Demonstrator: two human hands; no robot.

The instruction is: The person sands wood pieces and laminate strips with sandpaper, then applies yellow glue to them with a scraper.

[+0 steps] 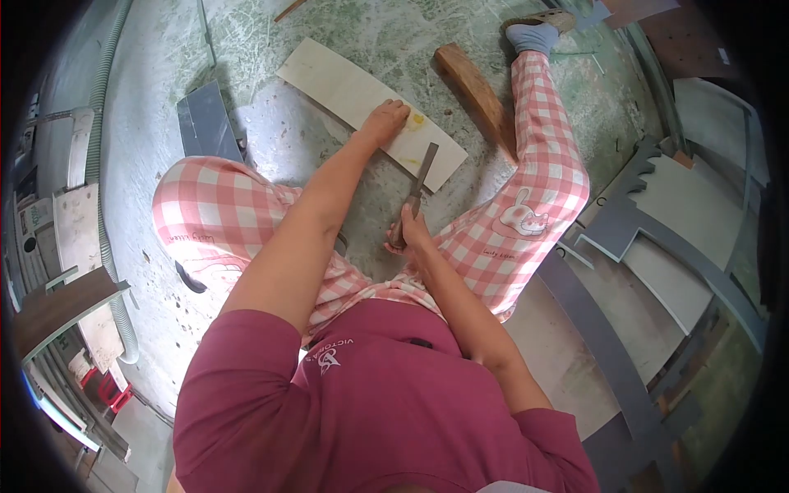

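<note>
A long pale board [329, 78] lies slantwise on the floor between my legs, with yellow marks near its right end. My left hand [385, 123] presses down on the top of this board, fingers bent and close together. In my closed right hand [408, 228] is a chisel [426, 167], gripped by its dark handle. Its flat blade points up and away from me, overlapping the near edge of the board towards the right end.
A thick brown wood block [477, 99] lies beyond the board, close to my right leg. A dark grey panel [209, 122] is by my left knee. Grey cut panels [608, 226] are piled at right. Boards and strips [78, 222] stand at left beside a corrugated hose [100, 148].
</note>
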